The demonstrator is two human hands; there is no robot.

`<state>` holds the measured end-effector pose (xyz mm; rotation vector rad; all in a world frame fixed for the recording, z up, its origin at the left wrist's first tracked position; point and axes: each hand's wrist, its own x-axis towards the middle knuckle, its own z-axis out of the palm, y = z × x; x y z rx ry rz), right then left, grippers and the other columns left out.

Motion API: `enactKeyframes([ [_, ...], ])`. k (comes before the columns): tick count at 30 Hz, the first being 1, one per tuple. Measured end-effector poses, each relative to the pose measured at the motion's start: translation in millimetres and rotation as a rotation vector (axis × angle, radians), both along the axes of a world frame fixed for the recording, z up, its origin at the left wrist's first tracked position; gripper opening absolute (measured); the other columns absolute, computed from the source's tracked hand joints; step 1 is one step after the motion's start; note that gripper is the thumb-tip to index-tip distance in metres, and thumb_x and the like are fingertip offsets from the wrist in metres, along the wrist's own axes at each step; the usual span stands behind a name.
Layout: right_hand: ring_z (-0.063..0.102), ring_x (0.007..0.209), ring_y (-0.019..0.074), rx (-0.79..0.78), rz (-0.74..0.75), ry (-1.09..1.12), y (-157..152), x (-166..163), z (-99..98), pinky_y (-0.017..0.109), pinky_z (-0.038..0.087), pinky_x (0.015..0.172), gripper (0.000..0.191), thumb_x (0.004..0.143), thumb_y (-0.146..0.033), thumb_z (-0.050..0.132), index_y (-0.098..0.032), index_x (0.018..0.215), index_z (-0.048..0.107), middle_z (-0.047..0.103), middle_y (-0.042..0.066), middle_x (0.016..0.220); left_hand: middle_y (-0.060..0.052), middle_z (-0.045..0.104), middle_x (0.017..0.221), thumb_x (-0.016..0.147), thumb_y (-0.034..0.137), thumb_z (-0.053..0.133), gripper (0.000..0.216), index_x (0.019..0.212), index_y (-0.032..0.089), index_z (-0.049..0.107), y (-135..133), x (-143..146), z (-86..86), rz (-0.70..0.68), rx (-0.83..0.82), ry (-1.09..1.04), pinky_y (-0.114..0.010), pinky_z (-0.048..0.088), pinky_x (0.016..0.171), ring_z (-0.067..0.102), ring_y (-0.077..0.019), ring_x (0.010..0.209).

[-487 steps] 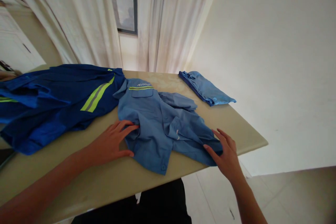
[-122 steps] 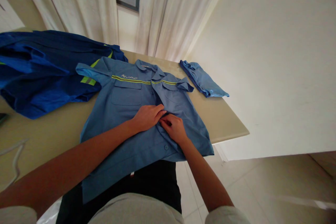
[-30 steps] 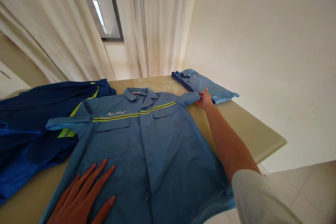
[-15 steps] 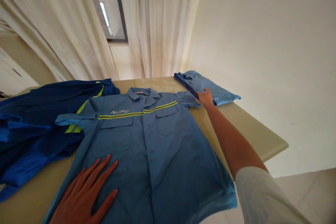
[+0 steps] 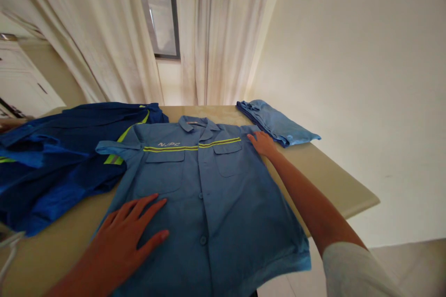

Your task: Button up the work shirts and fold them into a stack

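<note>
A blue-grey short-sleeved work shirt (image 5: 230,204) lies front up on the table, collar at the far end, with yellow stripes across the chest and the letters NJPC. My left hand (image 5: 127,232) rests on its lower left front, open, fingers apart. At the far right, my right hand (image 5: 263,144) lies over the shirt's right sleeve near the shoulder, its fingers stretched out and partly hidden from view. Just beyond that hand is a folded pile of light and dark blue clothes (image 5: 278,120).
Dark blue garments with yellow-green bands (image 5: 66,148) are heaped on the left of the table (image 5: 334,181). A white cord (image 5: 12,241) shows at the left edge. Behind are curtains (image 5: 223,32) and a window; a wall (image 5: 355,79) stands on the right.
My right hand has come back from beside the folded pile onto the shirt's right sleeve. My left hand stays on the shirt front. The view has shifted slightly left.
</note>
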<state>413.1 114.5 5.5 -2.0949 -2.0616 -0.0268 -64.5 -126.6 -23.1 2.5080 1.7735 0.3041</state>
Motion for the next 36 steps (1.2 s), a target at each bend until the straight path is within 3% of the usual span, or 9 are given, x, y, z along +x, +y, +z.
enactKeyframes([
  [4, 0.045, 0.147, 0.0330, 0.066, 0.115, -0.009, 1.0, -50.0, 2.8, 0.045, 0.033, 0.121, 0.068, 0.109, -0.062, 0.032, -0.016, 0.153, 0.053, 0.047, 0.020, 0.161, -0.010, 0.060, 0.152, 0.104, 0.056, 0.036, 0.059, 0.146, 0.025, 0.063, 79.4, 16.2, 28.5, 0.021, 0.005, -0.010, -0.053, 0.047, 0.113, 0.057, -0.0339, 0.136],
  [7, 0.029, 0.158, 0.0365, -0.042, 0.090, -0.002, 2.3, -89.2, -12.3, 0.051, 0.026, 0.124, 0.083, 0.103, -0.075, 0.034, -0.020, 0.164, 0.039, 0.030, 0.020, 0.171, -0.016, 0.046, 0.164, 0.104, 0.045, 0.033, 0.062, 0.156, 0.017, 0.052, 149.9, 27.1, 34.0, 0.133, 0.125, 0.019, -0.058, 0.034, 0.122, 0.046, -0.0368, 0.147],
  [13, 0.021, 0.161, 0.0349, -0.115, 0.037, 0.005, 27.3, -110.2, -35.2, 0.051, 0.019, 0.128, 0.089, 0.100, -0.081, 0.030, -0.023, 0.168, 0.031, 0.023, 0.019, 0.174, -0.014, 0.027, 0.174, 0.091, 0.083, 0.038, 0.090, 0.163, 0.030, 0.041, 224.7, 14.3, 10.2, 0.352, -0.080, 0.040, -0.082, 0.013, 0.118, 0.024, -0.0533, 0.155],
  [19, 0.024, 0.160, 0.0362, -0.103, 0.075, -0.016, 57.4, -110.4, -33.3, 0.054, 0.022, 0.126, 0.085, 0.102, -0.079, 0.033, -0.024, 0.168, 0.032, 0.024, 0.019, 0.173, -0.015, 0.019, 0.176, 0.088, 0.089, 0.032, 0.098, 0.165, 0.029, 0.037, 261.4, 7.7, 4.0, 0.403, -0.126, 0.008, -0.082, 0.006, 0.118, 0.017, -0.0539, 0.157],
  [25, 0.039, 0.152, 0.0347, 0.070, 0.118, 0.024, 58.6, -111.6, -26.2, 0.050, 0.031, 0.122, 0.068, 0.107, -0.060, 0.043, -0.017, 0.160, 0.046, 0.039, 0.019, 0.167, -0.018, 0.032, 0.171, 0.094, 0.078, 0.037, 0.084, 0.157, 0.025, 0.051, 269.4, 10.0, 0.0, 0.381, 0.008, -0.033, -0.085, 0.009, 0.116, 0.026, -0.0526, 0.154],
  [28, 0.051, 0.141, 0.0287, 0.245, 0.228, 0.057, 40.5, -121.4, -14.7, 0.040, 0.037, 0.117, 0.047, 0.110, -0.040, 0.044, -0.014, 0.147, 0.057, 0.057, 0.017, 0.153, -0.021, 0.056, 0.154, 0.102, 0.058, 0.036, 0.062, 0.137, 0.017, 0.068, 260.3, 7.3, 0.9, 0.260, 0.234, -0.049, -0.071, 0.026, 0.119, 0.045, -0.0428, 0.143],
  [31, 0.065, 0.115, 0.0244, 0.182, 0.337, 0.115, 6.5, -146.7, -3.7, 0.034, 0.047, 0.102, 0.034, 0.108, -0.042, 0.048, -0.019, 0.124, 0.068, 0.072, 0.012, 0.124, -0.020, 0.072, 0.123, 0.105, 0.040, 0.034, 0.050, 0.119, 0.014, 0.074, 250.5, 9.8, 7.1, 0.100, 0.386, -0.044, -0.053, 0.045, 0.107, 0.061, -0.0349, 0.120],
  [33, 0.068, 0.101, 0.0240, 0.085, 0.336, 0.149, -19.5, -168.1, -1.5, 0.033, 0.051, 0.089, 0.039, 0.104, -0.056, 0.055, -0.021, 0.113, 0.070, 0.074, 0.010, 0.111, -0.019, 0.073, 0.113, 0.104, 0.034, 0.035, 0.045, 0.114, 0.014, 0.075, 244.9, 20.3, 12.3, 0.036, 0.399, -0.021, -0.050, 0.049, 0.099, 0.063, -0.0344, 0.112],
  [36, 0.067, 0.103, 0.0269, 0.060, 0.282, 0.144, -48.8, -192.4, -6.6, 0.034, 0.052, 0.084, 0.043, 0.094, -0.061, 0.067, -0.021, 0.109, 0.071, 0.073, 0.011, 0.111, -0.015, 0.074, 0.111, 0.101, 0.027, 0.042, 0.037, 0.112, 0.017, 0.076, 236.6, 50.7, 16.3, -0.030, 0.305, -0.043, -0.047, 0.049, 0.101, 0.064, -0.0317, 0.110],
])
